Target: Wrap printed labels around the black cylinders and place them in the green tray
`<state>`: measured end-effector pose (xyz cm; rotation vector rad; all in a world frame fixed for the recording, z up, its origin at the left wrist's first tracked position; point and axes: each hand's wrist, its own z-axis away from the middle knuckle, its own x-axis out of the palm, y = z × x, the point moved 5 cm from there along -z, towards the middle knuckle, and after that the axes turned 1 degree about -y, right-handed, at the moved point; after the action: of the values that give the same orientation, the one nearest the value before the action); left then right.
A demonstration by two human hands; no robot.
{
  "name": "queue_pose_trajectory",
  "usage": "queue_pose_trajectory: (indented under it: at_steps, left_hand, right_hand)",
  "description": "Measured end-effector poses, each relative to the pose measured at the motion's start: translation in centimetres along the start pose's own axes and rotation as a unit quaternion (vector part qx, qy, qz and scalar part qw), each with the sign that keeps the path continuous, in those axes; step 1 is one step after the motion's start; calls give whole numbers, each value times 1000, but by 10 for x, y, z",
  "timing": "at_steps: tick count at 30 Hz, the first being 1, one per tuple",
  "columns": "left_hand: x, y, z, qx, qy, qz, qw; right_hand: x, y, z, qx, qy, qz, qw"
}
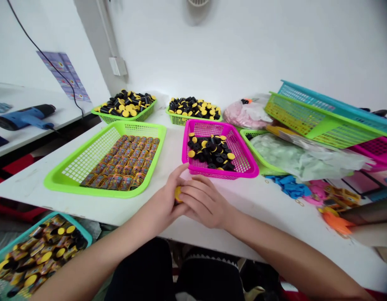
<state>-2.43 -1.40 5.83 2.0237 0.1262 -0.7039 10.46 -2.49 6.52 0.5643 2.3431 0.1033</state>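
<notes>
My left hand [170,196] and my right hand [207,202] meet over the front of the table, both closed around one small piece. Only the yellow round end of this yellow-capped cylinder [178,194] peeks out between the fingers; the rest is hidden. Just beyond my hands stands a magenta basket [250,169] with loose black cylinders [212,150], many with yellow caps. To the left, a lime green basket [67,186] holds neat rows of label-wrapped cylinders [127,163], lying close together.
Two green baskets [143,113] of black-and-yellow pieces stand at the back. A turquoise basket [86,234] of labelled pieces sits low left. Stacked baskets [325,121], plastic bags [300,156] and blue pieces [289,186] crowd the right. A blue heat gun [26,117] lies far left.
</notes>
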Motion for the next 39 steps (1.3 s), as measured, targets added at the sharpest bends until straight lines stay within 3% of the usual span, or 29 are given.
queue_pose_trajectory:
  at_steps: [2, 4, 6, 7, 10, 12, 15, 18, 21, 24, 26, 28, 29, 30, 31, 32, 33, 35, 37, 39]
  left_hand:
    - [-17, 3, 11, 10, 52, -33, 998]
    - [-45, 6, 23, 22, 142, -87, 986]
    - [-79, 5, 32, 7, 219, -158, 963]
    - [-97, 1, 35, -23, 233, -190, 953]
    - [-145, -24, 35, -176, 185, -237, 937]
    - [-169, -44, 36, -277, 136, -255, 916]
    - [-188, -69, 39, -364, 65, -295, 881]
    - [-191, -84, 41, -384, 18, -322, 865]
    - [-189, -94, 40, -387, -24, -331, 861]
    - [-185, -95, 40, -395, -75, -341, 850]
    - [-182, -80, 38, -356, -24, -399, 845]
    - [-167, -50, 33, -239, 87, -454, 854]
    - [-151, -34, 31, -163, 123, -455, 867]
    - [-130, -21, 30, -90, 124, -435, 887]
    - [-103, -12, 27, -35, 85, -403, 910]
    - [-73, -8, 25, 9, 4, -369, 929]
    - [-42, -8, 23, 32, -85, -348, 933]
    - [6, -17, 21, 47, -202, -368, 906]
    - [34, -31, 18, 62, -244, -427, 869]
    - [46, -39, 18, 113, -244, -478, 836]
  right_hand:
    - [3, 1, -14, -13, 17, -30, 999]
    - [7, 19, -28, 5, 29, -74, 997]
    - [20, 58, -39, 96, -22, -87, 991]
    - [32, 83, -40, 172, -88, -73, 978]
    - [74, 143, -30, 265, -359, -5, 895]
    - [95, 165, -19, 283, -479, 21, 831]
    - [110, 173, -12, 284, -513, 41, 809]
    - [109, 170, -12, 281, -512, 52, 810]
    - [95, 168, -13, 285, -499, 52, 817]
    - [65, 166, -12, 342, -371, -14, 863]
    - [39, 163, -3, 399, -239, -73, 882]
    - [15, 155, 16, 446, -130, -100, 880]
    - [5, 150, 28, 462, -85, -103, 877]
    - [-4, 144, 39, 473, -39, -98, 875]
    - [-11, 139, 50, 476, 2, -92, 875]
    - [-16, 134, 59, 473, 37, -84, 876]
    - [-20, 128, 66, 466, 63, -75, 879]
    - [-23, 120, 75, 444, 85, -64, 890]
    - [-23, 114, 76, 420, 80, -60, 902]
    - [-23, 111, 73, 401, 69, -61, 912]
